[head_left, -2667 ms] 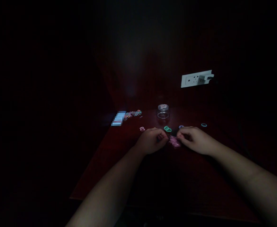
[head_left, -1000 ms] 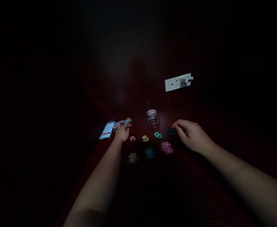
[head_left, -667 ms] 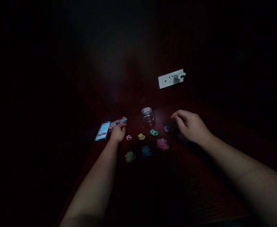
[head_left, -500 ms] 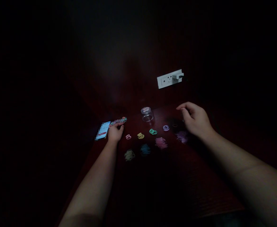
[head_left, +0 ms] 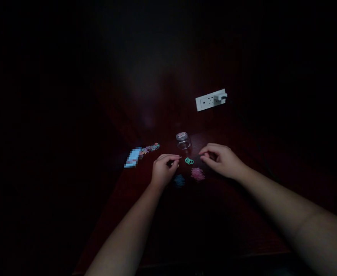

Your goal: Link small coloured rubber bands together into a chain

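My left hand (head_left: 165, 171) is closed in a pinch, with a tiny pale thing showing at its fingertips, too small to name. Facing it from the right, my right hand (head_left: 222, 160) has its thumb and fingertips pressed together; what they hold, if anything, is too dark to see. Between the hands lies a small cluster of green elastic hair bands (head_left: 189, 161). Nearer to me are a pile of pink bands (head_left: 197, 174) and a pile of blue ones (head_left: 179, 180), beside my left hand. Other small clusters are hidden beneath my hands.
Behind the bands stands a clear lidded jar (head_left: 183, 142). To the left, a heap of mixed-colour bands (head_left: 151, 148) lies beside a lit phone (head_left: 133, 157). A white wall socket (head_left: 210, 101) with a plug (head_left: 220, 97) is at the back. The surroundings are very dark.
My left hand has left the mixed heap and come right, over the yellow and pink clusters. My right hand has moved left and nearer, so the two hands are closer together. The view has shifted slightly.
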The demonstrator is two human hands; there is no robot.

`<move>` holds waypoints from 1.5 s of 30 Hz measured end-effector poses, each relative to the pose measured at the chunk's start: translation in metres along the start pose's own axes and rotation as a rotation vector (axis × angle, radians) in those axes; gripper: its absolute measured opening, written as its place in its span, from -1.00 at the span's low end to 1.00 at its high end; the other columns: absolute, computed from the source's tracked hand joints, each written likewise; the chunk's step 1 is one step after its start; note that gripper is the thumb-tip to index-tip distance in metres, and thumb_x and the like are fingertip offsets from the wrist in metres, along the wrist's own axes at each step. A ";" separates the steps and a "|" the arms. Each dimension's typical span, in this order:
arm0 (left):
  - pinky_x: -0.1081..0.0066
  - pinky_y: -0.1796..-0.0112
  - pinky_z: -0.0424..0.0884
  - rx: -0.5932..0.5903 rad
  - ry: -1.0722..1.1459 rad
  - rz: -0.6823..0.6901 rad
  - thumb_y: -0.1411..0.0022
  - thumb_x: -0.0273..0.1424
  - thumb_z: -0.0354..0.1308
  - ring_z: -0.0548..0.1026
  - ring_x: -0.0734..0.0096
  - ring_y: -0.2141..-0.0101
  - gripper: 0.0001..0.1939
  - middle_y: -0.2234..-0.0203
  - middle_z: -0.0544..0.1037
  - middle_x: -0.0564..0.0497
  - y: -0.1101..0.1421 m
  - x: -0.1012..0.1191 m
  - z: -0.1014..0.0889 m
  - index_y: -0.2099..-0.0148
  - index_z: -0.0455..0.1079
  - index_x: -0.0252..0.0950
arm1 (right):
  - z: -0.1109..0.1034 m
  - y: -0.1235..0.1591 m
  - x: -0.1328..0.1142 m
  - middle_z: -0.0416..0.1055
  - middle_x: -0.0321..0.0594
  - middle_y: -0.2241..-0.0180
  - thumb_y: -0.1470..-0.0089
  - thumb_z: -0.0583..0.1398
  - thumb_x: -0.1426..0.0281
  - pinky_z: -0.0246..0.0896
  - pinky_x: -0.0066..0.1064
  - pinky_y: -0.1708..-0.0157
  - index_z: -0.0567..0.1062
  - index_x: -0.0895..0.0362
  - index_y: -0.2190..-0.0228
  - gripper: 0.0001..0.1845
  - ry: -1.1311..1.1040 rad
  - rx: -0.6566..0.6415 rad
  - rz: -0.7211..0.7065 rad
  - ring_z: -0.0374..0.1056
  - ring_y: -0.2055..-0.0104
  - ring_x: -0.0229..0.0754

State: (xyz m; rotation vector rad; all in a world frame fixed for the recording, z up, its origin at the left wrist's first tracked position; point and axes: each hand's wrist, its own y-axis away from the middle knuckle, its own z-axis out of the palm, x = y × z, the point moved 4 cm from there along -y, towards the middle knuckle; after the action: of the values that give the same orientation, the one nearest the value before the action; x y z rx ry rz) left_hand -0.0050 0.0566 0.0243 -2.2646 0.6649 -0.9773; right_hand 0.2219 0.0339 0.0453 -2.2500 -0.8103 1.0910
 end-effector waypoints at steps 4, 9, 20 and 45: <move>0.30 0.11 0.52 -0.044 0.163 -0.010 -0.18 -0.48 0.25 0.59 0.38 0.22 -0.90 0.28 0.65 0.02 0.015 0.034 0.007 0.26 0.55 -0.19 | 0.020 0.004 -0.014 0.36 -0.30 0.46 -0.06 0.24 0.46 0.18 -0.42 0.40 0.55 0.11 0.30 -0.88 -0.037 -0.133 -0.065 0.30 0.42 -0.25; 0.29 0.09 0.51 -0.069 0.150 -0.020 -0.19 -0.49 0.26 0.60 0.39 0.22 -0.90 0.27 0.66 0.05 0.019 0.046 0.006 0.26 0.55 -0.17 | 0.024 0.005 -0.015 0.37 -0.29 0.47 -0.08 0.22 0.47 0.16 -0.43 0.41 0.54 0.11 0.37 -0.93 -0.062 -0.145 -0.054 0.29 0.43 -0.25; 0.30 0.09 0.48 -0.118 0.133 -0.009 -0.21 -0.47 0.24 0.58 0.39 0.21 -0.90 0.27 0.66 0.08 0.020 0.049 0.006 0.24 0.53 -0.16 | 0.023 0.005 -0.012 0.32 -0.30 0.50 -0.16 0.19 0.40 0.14 -0.42 0.43 0.50 0.12 0.45 -0.85 -0.057 -0.181 -0.037 0.25 0.45 -0.25; 0.33 0.24 0.43 -0.154 -0.008 0.072 -0.19 -0.40 0.19 0.52 0.37 0.35 -0.95 0.41 0.61 0.06 0.016 0.046 0.001 0.32 0.49 -0.19 | 0.023 0.007 -0.010 0.31 -0.30 0.50 -0.14 0.19 0.37 0.17 -0.42 0.49 0.44 0.12 0.38 -0.92 -0.094 -0.260 0.021 0.24 0.48 -0.25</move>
State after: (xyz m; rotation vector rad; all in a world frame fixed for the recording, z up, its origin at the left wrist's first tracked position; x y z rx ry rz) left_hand 0.0200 0.0164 0.0349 -2.3579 0.8376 -0.9103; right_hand 0.2002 0.0256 0.0332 -2.4378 -1.0210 1.1668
